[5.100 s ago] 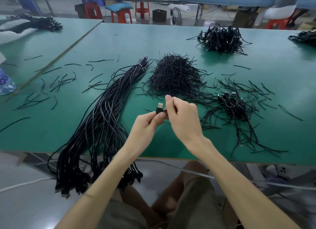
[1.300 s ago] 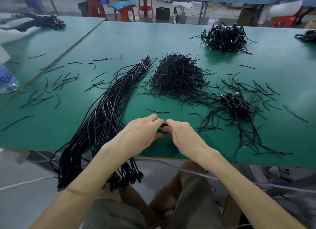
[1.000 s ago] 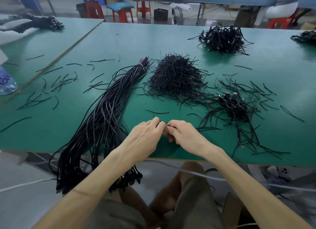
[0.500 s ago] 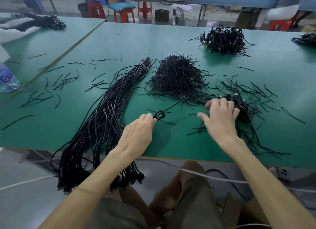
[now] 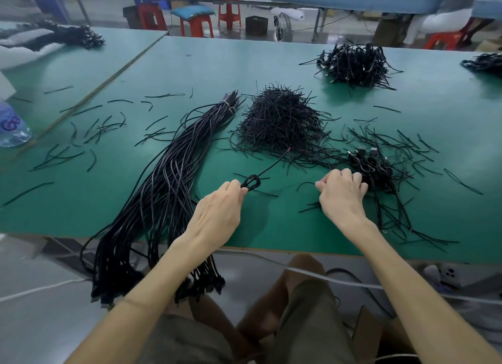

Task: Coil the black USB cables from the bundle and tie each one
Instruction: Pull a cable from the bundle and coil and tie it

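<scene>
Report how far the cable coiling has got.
Done: a small pile of coiled cables lies by the right hand. In hand: the left hand pinches one coil, no tie visible on it. Left: the thick bundle of long cables, uncoiled.

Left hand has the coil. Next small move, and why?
Probably pinch a loose tie with the right hand, which rests among them, and carry it to the cable coil: the left hand pinches it and no tie shows on it.
</scene>
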### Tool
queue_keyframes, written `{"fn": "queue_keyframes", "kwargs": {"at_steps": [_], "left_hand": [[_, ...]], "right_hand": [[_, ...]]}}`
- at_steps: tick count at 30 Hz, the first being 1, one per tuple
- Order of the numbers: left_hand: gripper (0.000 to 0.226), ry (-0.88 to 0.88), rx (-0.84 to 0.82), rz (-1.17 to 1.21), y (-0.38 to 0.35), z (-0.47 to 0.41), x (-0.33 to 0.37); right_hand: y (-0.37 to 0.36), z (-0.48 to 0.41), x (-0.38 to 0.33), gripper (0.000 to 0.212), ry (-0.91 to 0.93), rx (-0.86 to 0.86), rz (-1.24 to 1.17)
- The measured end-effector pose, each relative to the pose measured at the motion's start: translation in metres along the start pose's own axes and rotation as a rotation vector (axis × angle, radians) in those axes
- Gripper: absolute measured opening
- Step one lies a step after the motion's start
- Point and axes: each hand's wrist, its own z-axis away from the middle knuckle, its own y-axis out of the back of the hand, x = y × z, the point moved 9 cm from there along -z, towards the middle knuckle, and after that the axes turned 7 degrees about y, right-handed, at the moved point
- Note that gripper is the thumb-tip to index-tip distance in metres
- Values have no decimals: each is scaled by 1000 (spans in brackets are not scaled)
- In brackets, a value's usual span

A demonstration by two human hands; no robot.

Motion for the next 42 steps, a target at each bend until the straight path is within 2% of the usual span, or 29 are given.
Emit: {"fn": "queue_keyframes", "kwargs": {"at_steps": [4, 6, 10, 15, 19, 23, 27, 34, 42], "left_hand": [[39, 26, -40, 78, 0, -3, -3], [41, 56, -77, 124, -1, -6, -6], [42, 112, -148, 227, -5, -7, -9], [46, 150, -129, 344, -6, -8, -3], [50, 162, -167, 355, -14, -9, 6], [42, 93, -174, 389, -17, -6, 22], [28, 63, -193, 383, -16, -6, 27], [37, 45, -168, 460, -4, -6, 21], [39, -9, -228, 631, 4, -9, 28]], "right_hand": [[19, 8, -9, 10, 75, 238, -192], [24, 11, -13, 8, 115, 279, -269], [24, 13, -17, 7, 132, 268, -393], [22, 22, -23, 12, 67, 211, -921], [30, 37, -55, 21, 131, 202, -1186], [26, 49, -88, 24, 161, 115, -1271], [8, 58, -97, 29, 32, -1, -1335], [-13, 64, -84, 34, -175, -160, -1383], [-14, 65, -87, 34, -178, -263, -1503]]}}
